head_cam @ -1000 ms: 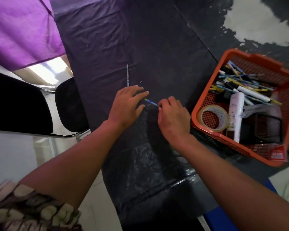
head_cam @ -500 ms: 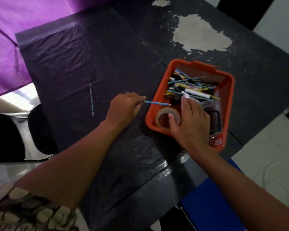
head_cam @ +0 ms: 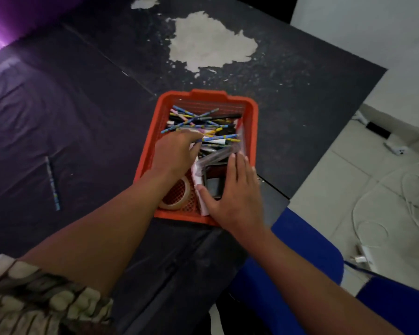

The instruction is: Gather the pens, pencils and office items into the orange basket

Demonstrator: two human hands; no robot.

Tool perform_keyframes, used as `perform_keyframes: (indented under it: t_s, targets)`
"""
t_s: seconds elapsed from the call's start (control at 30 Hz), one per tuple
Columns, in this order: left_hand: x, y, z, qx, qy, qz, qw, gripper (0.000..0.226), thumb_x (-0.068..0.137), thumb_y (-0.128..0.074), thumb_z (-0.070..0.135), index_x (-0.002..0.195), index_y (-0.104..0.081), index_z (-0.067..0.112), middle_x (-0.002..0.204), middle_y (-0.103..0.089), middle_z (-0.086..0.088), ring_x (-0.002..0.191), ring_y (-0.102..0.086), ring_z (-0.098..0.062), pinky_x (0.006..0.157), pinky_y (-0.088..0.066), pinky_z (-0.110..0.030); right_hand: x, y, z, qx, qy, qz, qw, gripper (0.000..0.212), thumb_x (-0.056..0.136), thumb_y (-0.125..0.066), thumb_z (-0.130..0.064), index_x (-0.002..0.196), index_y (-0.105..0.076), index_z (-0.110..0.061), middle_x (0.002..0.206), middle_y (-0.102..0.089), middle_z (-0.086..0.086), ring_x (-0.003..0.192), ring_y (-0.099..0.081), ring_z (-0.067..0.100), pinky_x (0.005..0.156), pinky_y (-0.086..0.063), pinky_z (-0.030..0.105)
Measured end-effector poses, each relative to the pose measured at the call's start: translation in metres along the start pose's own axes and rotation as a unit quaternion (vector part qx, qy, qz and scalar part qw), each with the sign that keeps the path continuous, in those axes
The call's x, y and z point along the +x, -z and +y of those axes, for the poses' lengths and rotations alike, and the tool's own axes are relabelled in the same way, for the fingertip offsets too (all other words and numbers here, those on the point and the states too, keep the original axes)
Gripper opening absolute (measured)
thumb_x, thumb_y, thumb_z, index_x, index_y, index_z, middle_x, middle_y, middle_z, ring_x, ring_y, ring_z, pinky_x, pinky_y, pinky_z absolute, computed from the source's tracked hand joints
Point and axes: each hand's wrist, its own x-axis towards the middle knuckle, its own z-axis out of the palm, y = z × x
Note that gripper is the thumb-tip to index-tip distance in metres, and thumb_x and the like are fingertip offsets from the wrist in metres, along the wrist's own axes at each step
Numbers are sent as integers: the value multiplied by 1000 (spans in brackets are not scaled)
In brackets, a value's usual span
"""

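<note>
- Patterned sleeve [head_cam: 34,298] at the lower left corner, on the left arm; both forearms reach forward over the desk [head_cam: 94,117].
- Blue chair seat [head_cam: 307,267] at the lower right, just below the desk edge.
- Desk top is covered in dark plastic sheeting, creased and shiny near the body.
- Right hand [head_cam: 235,192] lies flat over the near right corner of the orange basket [head_cam: 145,163], fingers straight and together, thumb spread toward the left. It rests on a dark flat case [head_cam: 213,187] and clear plastic packaging inside the basket; nothing is gripped.
- Roll of tape [head_cam: 179,199] lies flat in the basket's near left corner, partly under the left wrist.
- Left hand [head_cam: 177,153] is inside the basket, above the tape, fingers curled round the end of a blue-and-yellow patterned pencil [head_cam: 218,139] that points to the right across the pile.
- Pile of pens and pencils [head_cam: 198,119] fills the far half of the basket, crossed at many angles.
- One patterned pencil [head_cam: 52,183] lies alone on the sheeting, well to the left of the basket.
- Beyond the basket, the bare desk surface shows a large pale worn patch [head_cam: 208,47].
- White floor tiles at right, with white cables [head_cam: 397,204] and a charger.
</note>
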Motion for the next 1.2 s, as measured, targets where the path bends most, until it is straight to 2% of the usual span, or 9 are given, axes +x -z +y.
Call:
perform_keyframes:
  t_s: [0.23, 0.43, 0.6, 0.7, 0.8, 0.93, 1.1, 1.2]
  targets:
    - [23, -24, 1, 8, 26, -27, 999, 27, 90, -68, 22, 116, -74, 16, 115, -73, -6, 105, -67, -30, 82, -56, -43, 1, -5, 2, 19, 1, 10, 1000, 96, 87, -48, -70, 148, -36, 3, 154, -36, 20, 145, -31, 30, 120, -20, 47]
    - [14, -16, -12, -1, 18, -20, 1000, 29, 87, -68, 23, 115, -73, 18, 115, -71, -4, 107, -64, -27, 84, -51, -36, 2, -4, 0, 20, 6, 2, 1000, 97, 85, -50, -71, 147, -37, 1, 154, -36, 19, 144, -32, 29, 119, -21, 49]
    - [-10, 11, -35, 10, 32, 3, 999, 31, 85, -69, 27, 114, -73, 18, 114, -70, -2, 106, -65, -25, 84, -51, -36, 14, 3, -20, -7, 30, 20, 999, 86, 84, -47, -70, 145, -46, -10, 156, -35, 13, 145, -31, 30, 113, -27, 54]
    - [-38, 36, -61, 21, 60, 19, 998, 30, 86, -66, 29, 113, -73, 20, 113, -71, -1, 104, -65, -25, 84, -52, -38, 21, -4, -56, -2, 88, 34, 996, 68, 86, -52, -59, 137, -56, -14, 150, -45, 11, 142, -35, 32, 110, -29, 56]
    - [-73, 65, -94, 35, 100, 42, 994, 27, 88, -66, 27, 112, -73, 19, 110, -71, -1, 102, -65, -25, 84, -51, -36, 19, -21, -100, 26, 147, 30, 988, 54, 85, -56, -49, 127, -63, -16, 140, -54, 9, 136, -43, 30, 107, -35, 52]
    - [-120, 95, -137, 48, 156, 65, 984, 25, 90, -66, 24, 112, -73, 17, 111, -70, -1, 105, -64, -24, 84, -49, -34, 8, -49, -156, 58, 206, 9, 977, 44, 86, -57, -42, 120, -66, -16, 127, -62, 7, 123, -54, 28, 94, -43, 45]
    - [-184, 121, -197, 42, 248, 79, 965, 26, 90, -65, 27, 115, -71, 21, 114, -68, 3, 106, -63, -21, 84, -50, -36, -12, -95, -227, 69, 266, -70, 959, 32, 86, -60, -36, 109, -69, -15, 103, -68, 4, 95, -62, 29, 75, -48, 43]
    - [-219, 130, -231, 24, 294, 94, 951, 27, 88, -65, 26, 113, -72, 19, 112, -69, -1, 102, -65, -23, 84, -54, -38, -18, -123, -268, 60, 259, -139, 954, 25, 88, -61, -35, 102, -69, -15, 97, -68, 5, 90, -64, 30, 73, -48, 41]
